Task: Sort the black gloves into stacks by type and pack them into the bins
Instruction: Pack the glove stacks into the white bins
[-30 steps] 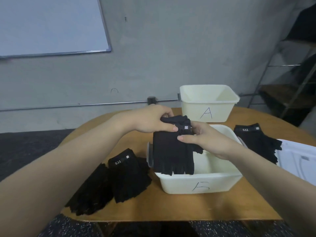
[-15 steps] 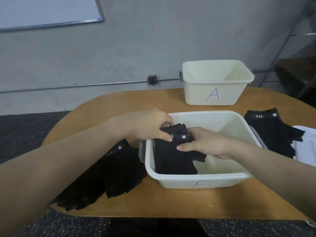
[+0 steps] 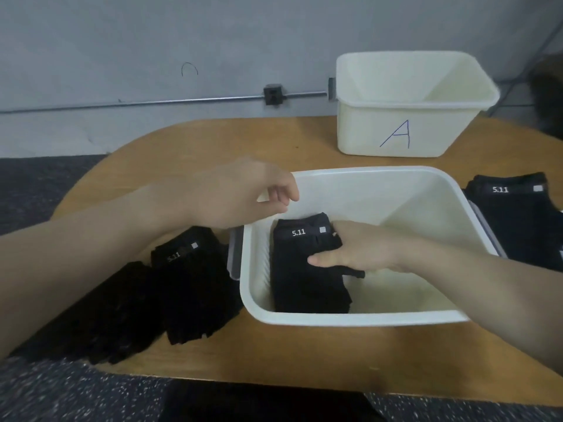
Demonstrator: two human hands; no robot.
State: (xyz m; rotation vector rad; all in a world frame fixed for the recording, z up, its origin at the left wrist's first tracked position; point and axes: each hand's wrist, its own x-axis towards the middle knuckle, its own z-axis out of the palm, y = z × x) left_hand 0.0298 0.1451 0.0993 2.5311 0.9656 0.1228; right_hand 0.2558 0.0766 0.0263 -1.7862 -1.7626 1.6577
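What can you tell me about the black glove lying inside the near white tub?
The black glove stack is dark knit-looking fabric, with a cuff band printed "5.11" beside a small pale tag. It lies flat on the floor of the near white bin, against its left side, cuff away from the person. The right hand presses on its right edge; the left hand hovers above, not touching it.

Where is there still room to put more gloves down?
The near bin is bare on its right half, beside the glove stack under the right hand. Bin A shows nothing inside. The table is bare between bin A and the left hand. It is crowded by the left gloves and the right gloves.
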